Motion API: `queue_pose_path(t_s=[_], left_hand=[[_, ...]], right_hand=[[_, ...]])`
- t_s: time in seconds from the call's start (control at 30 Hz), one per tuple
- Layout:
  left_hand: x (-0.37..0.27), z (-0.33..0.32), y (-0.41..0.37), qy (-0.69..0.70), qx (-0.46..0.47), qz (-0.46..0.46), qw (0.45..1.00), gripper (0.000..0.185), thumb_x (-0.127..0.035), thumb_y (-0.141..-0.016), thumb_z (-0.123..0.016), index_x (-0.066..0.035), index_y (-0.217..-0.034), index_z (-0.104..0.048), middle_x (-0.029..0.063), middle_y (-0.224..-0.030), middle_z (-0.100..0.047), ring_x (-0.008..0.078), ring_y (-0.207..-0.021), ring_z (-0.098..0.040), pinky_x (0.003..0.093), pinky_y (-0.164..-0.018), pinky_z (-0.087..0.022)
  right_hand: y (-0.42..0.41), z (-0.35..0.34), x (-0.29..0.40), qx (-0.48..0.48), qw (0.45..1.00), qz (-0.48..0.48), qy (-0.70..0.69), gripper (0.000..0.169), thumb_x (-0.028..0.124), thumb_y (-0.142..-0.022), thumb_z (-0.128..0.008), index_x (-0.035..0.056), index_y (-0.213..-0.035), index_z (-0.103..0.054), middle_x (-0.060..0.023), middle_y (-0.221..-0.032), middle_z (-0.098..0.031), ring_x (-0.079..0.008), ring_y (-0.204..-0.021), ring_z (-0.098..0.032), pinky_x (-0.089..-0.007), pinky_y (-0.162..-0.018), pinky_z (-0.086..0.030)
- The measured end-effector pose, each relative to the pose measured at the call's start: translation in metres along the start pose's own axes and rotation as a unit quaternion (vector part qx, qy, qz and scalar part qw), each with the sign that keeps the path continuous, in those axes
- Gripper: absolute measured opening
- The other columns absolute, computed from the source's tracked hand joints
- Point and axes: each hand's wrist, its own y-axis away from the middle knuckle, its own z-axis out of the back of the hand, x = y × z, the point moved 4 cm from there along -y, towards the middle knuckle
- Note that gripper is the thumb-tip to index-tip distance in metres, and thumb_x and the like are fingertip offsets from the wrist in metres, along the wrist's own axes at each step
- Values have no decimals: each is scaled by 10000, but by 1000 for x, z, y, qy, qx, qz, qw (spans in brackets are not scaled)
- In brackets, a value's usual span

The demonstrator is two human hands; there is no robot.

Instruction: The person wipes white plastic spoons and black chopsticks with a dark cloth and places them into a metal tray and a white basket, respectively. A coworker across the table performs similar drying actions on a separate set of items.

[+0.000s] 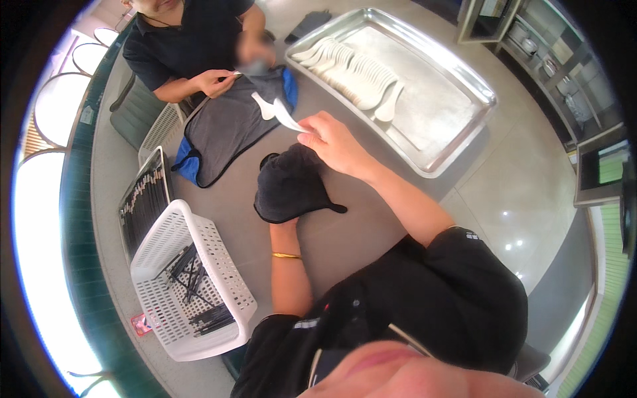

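My right hand pinches one end of a white soup spoon between thumb and fingers. Its other end points up and left, over a grey cloth with blue ends spread on the table. A second white spoon lies on that cloth, close beside the held one. A dark grey cloth with black edging drapes over my left hand, which holds it from beneath. The cloth hides my left fingers; only the wrist area shows.
A metal tray holds a row of white spoons. At left stand a white perforated basket with dark chopsticks and a tray of chopsticks. Across the table, a co-worker's hand pinches something thin and white.
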Motion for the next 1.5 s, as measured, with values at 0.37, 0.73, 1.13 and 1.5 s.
queue_pose_path(t_s=[0.37,0.73,1.13,1.5], left_hand=[[17,-13,-7,496,43,198,844,133,-147,-863,-596,-20,-891,-621,130,-920,-651,262,-890,-623,345,-791,-466],[24,-4,-9,545,137,110,820,237,-158,-937,-519,-18,-1113,-590,114,-1145,-641,233,-1073,-591,351,-948,-456],[36,-9,5,659,80,189,724,359,-187,-961,-516,3,-1263,-553,122,-1302,-599,249,-1205,-556,373,-1063,-406],[85,-16,23,258,-9,78,963,365,-185,-897,-619,-68,-1240,-573,110,-1242,-613,261,-1163,-563,360,-1005,-438]], right_hand=[[12,194,-10,92,862,140,479,88,95,-803,-671,131,-863,-724,-58,-822,-589,-248,-872,-549,-353,-735,-449],[-12,167,-79,145,779,309,526,100,71,-775,-608,82,-874,-613,-54,-904,-599,-206,-890,-610,-326,-656,-536],[-43,121,-43,78,742,81,661,279,80,-835,-572,86,-1112,-535,-162,-896,-645,-308,-809,-676,-418,-611,-533],[-187,-105,-47,198,705,420,536,131,130,-815,-602,91,-900,-694,-115,-1074,-571,-250,-963,-638,-376,-710,-584]])
